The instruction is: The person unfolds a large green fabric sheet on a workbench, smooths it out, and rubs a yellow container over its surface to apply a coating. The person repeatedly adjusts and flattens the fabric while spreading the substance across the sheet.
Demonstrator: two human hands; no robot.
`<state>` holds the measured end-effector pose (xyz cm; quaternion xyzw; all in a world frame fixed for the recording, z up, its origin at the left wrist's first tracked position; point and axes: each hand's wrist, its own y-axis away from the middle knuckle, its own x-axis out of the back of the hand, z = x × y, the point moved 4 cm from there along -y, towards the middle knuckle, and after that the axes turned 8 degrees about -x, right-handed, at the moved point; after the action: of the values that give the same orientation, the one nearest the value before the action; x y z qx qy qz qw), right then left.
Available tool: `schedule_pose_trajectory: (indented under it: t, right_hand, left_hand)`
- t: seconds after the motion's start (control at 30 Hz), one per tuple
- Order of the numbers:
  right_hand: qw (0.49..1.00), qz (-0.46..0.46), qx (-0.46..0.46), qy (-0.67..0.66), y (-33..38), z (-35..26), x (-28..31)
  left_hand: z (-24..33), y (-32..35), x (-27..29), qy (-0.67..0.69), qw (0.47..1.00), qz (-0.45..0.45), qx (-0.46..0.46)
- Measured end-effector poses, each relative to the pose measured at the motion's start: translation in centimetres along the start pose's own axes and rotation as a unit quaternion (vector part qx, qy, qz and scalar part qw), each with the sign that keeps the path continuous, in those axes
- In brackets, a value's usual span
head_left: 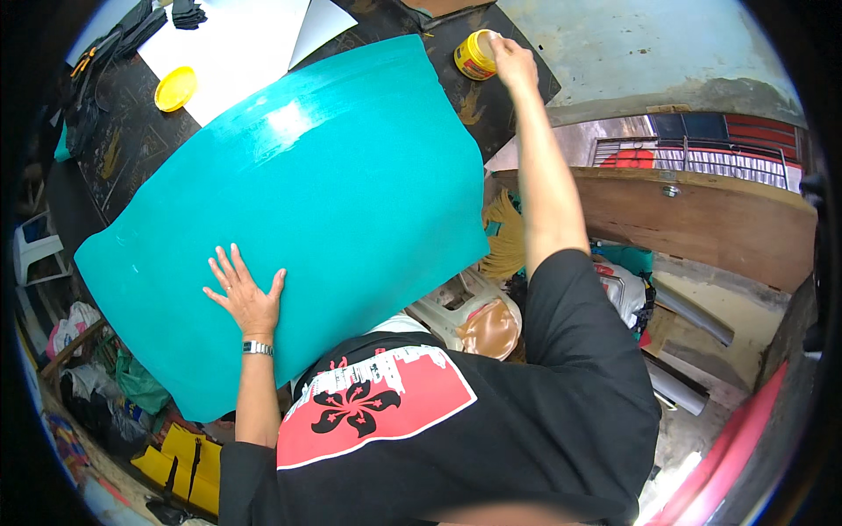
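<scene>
teal sheet (pixel 298 219) spread over dark table (pixel 132 140) | left hand (pixel 244 294) flat, fingers splayed, pinning sheet's near edge | right hand (pixel 509 60) dipping into yellow tub (pixel 474 56) past sheet's far corner, grip unclear | tip: keep that palm down so sheet doesn't slide

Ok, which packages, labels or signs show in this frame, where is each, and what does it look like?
Yellow can: far edge of the dark table, round, open, with a label band of red and dark marks; right hand reaches into it.
Yellow lid: round, lying on the white sheet at the upper left.
No screens or signs can be made out.
</scene>
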<state>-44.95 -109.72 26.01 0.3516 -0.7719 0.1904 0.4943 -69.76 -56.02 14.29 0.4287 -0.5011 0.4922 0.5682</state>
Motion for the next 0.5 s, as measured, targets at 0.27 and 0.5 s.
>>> schedule_pose_trajectory:
  t: [0.27, 0.5]
  right_hand:
    - [0.992, -0.059, -0.071, 0.091, -10.3, 2.7, -4.0]
    - [0.954, -0.210, -0.104, 0.188, -4.7, 1.2, -2.2]
  left_hand:
    - [0.2, -1.3, -0.6, -0.001, 1.000, 0.000, 0.013]
    - [0.5, -1.4, -0.4, -0.011, 1.000, 0.003, 0.019]
